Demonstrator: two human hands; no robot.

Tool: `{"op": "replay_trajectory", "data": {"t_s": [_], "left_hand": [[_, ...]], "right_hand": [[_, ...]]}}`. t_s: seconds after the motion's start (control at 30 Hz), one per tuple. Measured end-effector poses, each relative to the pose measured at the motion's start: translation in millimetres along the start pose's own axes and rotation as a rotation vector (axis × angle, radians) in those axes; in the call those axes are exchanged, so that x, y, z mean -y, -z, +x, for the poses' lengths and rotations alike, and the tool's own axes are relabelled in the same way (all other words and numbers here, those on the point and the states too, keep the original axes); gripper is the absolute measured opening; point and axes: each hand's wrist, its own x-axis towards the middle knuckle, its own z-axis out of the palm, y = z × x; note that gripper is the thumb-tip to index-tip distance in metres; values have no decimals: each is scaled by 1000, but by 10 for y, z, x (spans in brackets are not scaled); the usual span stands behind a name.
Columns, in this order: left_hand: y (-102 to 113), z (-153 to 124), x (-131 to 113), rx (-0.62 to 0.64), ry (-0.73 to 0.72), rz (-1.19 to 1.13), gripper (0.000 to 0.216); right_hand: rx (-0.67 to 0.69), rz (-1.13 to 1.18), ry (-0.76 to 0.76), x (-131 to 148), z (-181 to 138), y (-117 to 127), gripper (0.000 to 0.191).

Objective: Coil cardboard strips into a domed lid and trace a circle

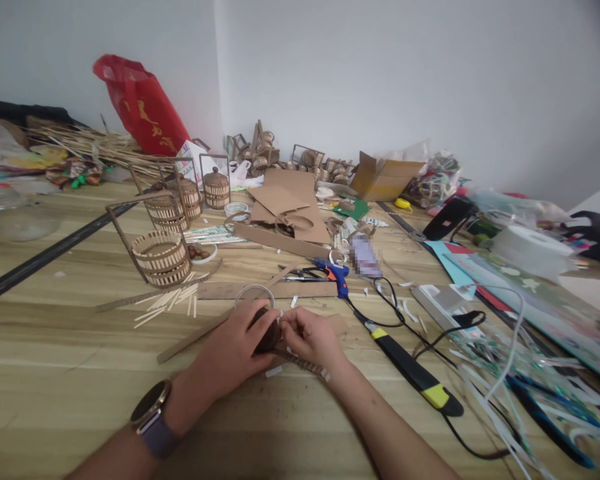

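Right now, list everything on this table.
small dark-brown round corrugated-card roll: one, brown, near edge, centre
blue hot glue gun: one, blue with orange, behind the roll
black-and-yellow-handled tool: one, right of the roll
round slatted wooden baskets: at least three, tan, left rear
flat brown cardboard sheets: several, brown, centre rear
red plastic bag: one, red, against the wall
pale wooden table: one, underneath
left hand: one, gripping the roll
right hand: one, pinching the roll

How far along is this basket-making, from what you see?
Done: slatted baskets look finished on the table. In hand: left hand and right hand pinch a small brown roll, its corrugated strip trailing. Remaining: loose sticks and cut cardboard lie unused.
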Motion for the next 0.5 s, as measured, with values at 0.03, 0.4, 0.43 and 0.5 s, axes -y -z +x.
{"op": "replay_trajectory", "data": {"t_s": [0.03, 0.4, 0.43, 0.5], "left_hand": [[-1, 1, -2, -4, 7, -7, 63], [43, 31, -30, -40, 24, 7, 70], [42, 32, -29, -39, 33, 7, 69], [38, 33, -26, -37, 41, 8, 68]], "right_hand": [[0, -5, 0, -10, 1, -7, 9], [-135, -64, 212, 9, -11, 70, 15], [-144, -68, 248, 24, -9, 83, 15], [-157, -67, 309, 47, -4, 99, 14]]}}
